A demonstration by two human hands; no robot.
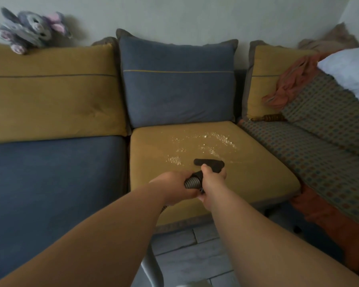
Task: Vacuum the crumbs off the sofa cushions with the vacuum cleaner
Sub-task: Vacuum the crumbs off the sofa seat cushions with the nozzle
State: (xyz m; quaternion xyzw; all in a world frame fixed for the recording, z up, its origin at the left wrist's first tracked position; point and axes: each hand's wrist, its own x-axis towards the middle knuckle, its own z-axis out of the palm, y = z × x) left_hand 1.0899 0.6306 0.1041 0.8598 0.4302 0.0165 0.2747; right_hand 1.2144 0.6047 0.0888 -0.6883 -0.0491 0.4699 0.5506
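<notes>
Pale crumbs (205, 146) lie scattered over the middle and far part of the yellow seat cushion (153, 154). A black vacuum nozzle (207, 163) rests flat on that cushion just in front of the crumbs. My right hand (212, 180) grips the nozzle's neck from above. My left hand (174, 187) grips the ribbed grey hose (192, 182) right behind it. The two hands touch each other. The rest of the hose is hidden under my arms.
A blue seat cushion (50, 183) lies to the left, with blue (178, 85) and yellow (50, 90) back cushions behind. A plush toy (31, 30) sits on the backrest top left. A checkered cover (319, 146), an orange cloth (288, 81) and a white pillow (350, 69) are at right. Grey tiled floor (191, 255) lies below.
</notes>
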